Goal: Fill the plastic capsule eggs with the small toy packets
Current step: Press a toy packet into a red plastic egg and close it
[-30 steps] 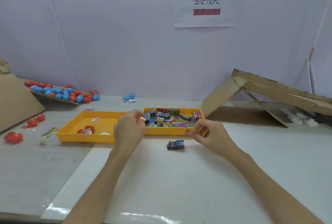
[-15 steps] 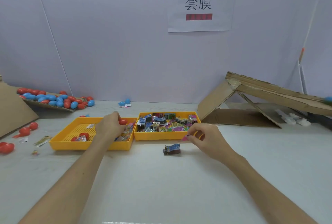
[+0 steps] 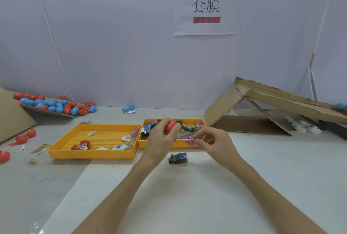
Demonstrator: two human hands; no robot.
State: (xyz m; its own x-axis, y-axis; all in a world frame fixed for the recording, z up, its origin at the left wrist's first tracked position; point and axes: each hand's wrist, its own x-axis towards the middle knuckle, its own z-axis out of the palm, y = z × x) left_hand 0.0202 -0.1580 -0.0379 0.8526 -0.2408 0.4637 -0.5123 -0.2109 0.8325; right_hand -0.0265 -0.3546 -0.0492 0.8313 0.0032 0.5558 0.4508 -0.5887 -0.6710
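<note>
Now left hand (image 3: pixel 159 140) holds one egg (image 3: pixel 170 127), right hand (image 3: pixel 214 141) one packet (image 3: pixel 190 142).

Curled left hand (image 3: pixel 161 140), pinching right hand (image 3: pixel 215 144)

Bright, soft, even light, probably from overhead, throws only faint shadows on the table (image 3: pixel 281 168), with pale glare at the lower left of the frame, motion blur smearing the left hand (image 3: pixel 159 142) and the red capsule egg (image 3: pixel 170 126) it grips, and wide-lens bowing toward the edges.
</note>
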